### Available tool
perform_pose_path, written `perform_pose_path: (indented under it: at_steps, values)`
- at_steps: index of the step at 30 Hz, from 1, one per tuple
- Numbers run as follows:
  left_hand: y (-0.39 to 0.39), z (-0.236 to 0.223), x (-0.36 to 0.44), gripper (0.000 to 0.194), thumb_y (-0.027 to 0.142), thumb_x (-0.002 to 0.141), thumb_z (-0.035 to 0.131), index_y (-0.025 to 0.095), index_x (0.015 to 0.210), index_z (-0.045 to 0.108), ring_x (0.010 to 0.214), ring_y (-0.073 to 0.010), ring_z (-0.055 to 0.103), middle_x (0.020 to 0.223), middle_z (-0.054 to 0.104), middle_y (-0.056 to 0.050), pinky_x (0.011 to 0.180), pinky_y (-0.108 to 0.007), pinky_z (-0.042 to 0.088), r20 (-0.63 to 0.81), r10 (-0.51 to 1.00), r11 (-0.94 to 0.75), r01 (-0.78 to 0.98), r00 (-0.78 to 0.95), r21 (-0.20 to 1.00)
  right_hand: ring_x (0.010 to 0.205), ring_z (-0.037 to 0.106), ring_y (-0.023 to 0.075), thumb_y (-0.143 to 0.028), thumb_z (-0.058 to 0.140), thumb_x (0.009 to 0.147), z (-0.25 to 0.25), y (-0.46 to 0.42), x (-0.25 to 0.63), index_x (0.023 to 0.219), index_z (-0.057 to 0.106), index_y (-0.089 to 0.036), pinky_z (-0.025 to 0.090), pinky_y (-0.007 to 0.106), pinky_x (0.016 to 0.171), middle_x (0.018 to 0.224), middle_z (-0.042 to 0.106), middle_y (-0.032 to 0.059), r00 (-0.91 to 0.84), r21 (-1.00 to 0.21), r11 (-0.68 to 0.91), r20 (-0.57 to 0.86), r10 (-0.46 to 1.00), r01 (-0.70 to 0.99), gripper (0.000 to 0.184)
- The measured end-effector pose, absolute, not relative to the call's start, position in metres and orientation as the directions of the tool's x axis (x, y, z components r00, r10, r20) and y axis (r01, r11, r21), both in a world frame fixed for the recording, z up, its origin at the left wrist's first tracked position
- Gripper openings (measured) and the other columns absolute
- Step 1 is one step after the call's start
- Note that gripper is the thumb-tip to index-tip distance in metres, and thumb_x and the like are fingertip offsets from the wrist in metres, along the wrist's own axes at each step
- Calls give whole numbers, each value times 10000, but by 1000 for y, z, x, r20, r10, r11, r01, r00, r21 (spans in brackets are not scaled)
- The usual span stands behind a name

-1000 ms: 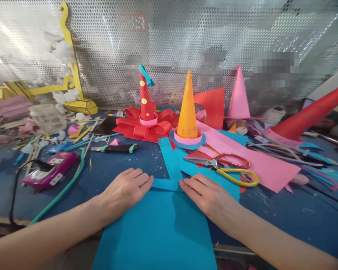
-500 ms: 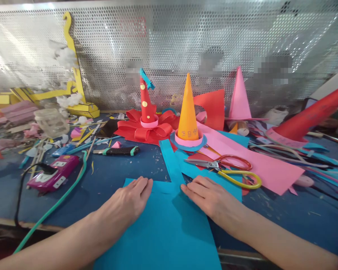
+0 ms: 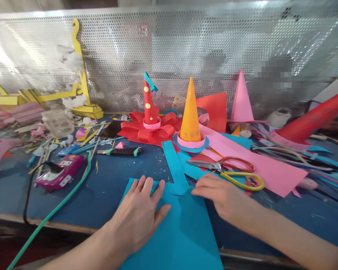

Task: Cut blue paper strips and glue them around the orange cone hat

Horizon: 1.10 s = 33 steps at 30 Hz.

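Note:
A large blue paper sheet (image 3: 183,232) lies at the table's near edge. My left hand (image 3: 142,213) rests flat on its upper left part, fingers spread. My right hand (image 3: 222,195) is at the sheet's top right corner, fingers bent down onto the paper next to a narrow blue strip (image 3: 173,167) that runs away from me. Scissors (image 3: 228,168) with red and yellow handles lie just beyond my right hand on pink paper (image 3: 259,165).
Paper cone hats stand behind: a red dotted one (image 3: 150,107) on a red bow, an orange one (image 3: 190,112), a pink one (image 3: 241,97). A black utility knife (image 3: 121,152), a magenta power strip (image 3: 60,170) with green cable, and scraps lie left. Perforated metal screen at back.
The blue sheet has slid up onto the table, away from me. My left hand moved onto the sheet and spread flat; my right hand shifted right to the sheet's corner.

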<state>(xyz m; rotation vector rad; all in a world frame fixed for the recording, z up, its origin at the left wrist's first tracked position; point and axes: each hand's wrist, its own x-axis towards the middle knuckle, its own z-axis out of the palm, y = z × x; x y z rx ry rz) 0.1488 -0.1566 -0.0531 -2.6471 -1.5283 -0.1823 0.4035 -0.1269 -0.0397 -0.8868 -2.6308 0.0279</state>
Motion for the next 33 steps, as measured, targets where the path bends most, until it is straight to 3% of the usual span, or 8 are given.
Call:
perform_pose_path:
  at_steps: [3, 8, 12, 21, 27, 33]
  values:
    - [-156, -51, 148, 513, 460, 954, 357, 222, 1391, 482, 1064, -356, 598, 1147, 574, -169, 849, -526, 527, 128, 854, -508, 861, 505, -9, 882, 596, 170, 102, 349, 748, -26, -121, 387, 1101, 679, -187, 510, 290, 782, 976, 670, 51, -713, -186, 766, 284, 642, 615, 563]
    - [-156, -52, 149, 484, 416, 951, 377, 218, 1374, 503, 1055, -354, 604, 1086, 580, -162, 805, -505, 547, 151, 846, -514, 857, 511, -20, 809, 563, 224, 18, 491, 788, -37, -120, 351, 1139, 636, -102, 524, 346, 700, 935, 636, 88, -783, 33, 790, 171, 598, 612, 399]
    - [-155, -57, 149, 485, 390, 963, 348, 198, 1383, 497, 1081, -367, 606, 1135, 583, -188, 827, -520, 542, 185, 840, -509, 859, 511, -60, 864, 564, 265, -8, 463, 839, -52, -129, 354, 1179, 591, -52, 526, 407, 732, 968, 624, 125, -771, 88, 770, 176, 613, 632, 367]
    - [-161, -64, 146, 520, 393, 971, 353, 63, 1322, 549, 1176, -404, 565, 1243, 581, -263, 860, -501, 549, 258, 836, -471, 875, 483, -112, 883, 577, 234, 24, 311, 890, -61, -147, 406, 1193, 597, -57, 552, 359, 727, 969, 635, 125, -707, 149, 698, 277, 651, 701, 425]
    - [-157, -64, 122, 487, 406, 985, 326, 133, 1311, 564, 1310, -340, 457, 1322, 581, -166, 1045, -570, 405, 304, 783, -533, 837, 543, -123, 860, 580, 253, 60, 354, 834, -67, -152, 404, 1165, 613, -30, 564, 384, 704, 957, 640, 136, -696, 191, 675, 314, 646, 713, 430]
    - [-157, -66, 101, 480, 416, 987, 317, 205, 1387, 477, 1391, -318, 336, 1488, 419, -46, 1075, -615, 345, 267, 816, -502, 857, 513, -114, 836, 581, 256, 55, 395, 820, -71, -152, 405, 1163, 614, -42, 569, 376, 664, 928, 645, 112, -705, 268, 655, 352, 616, 706, 418]
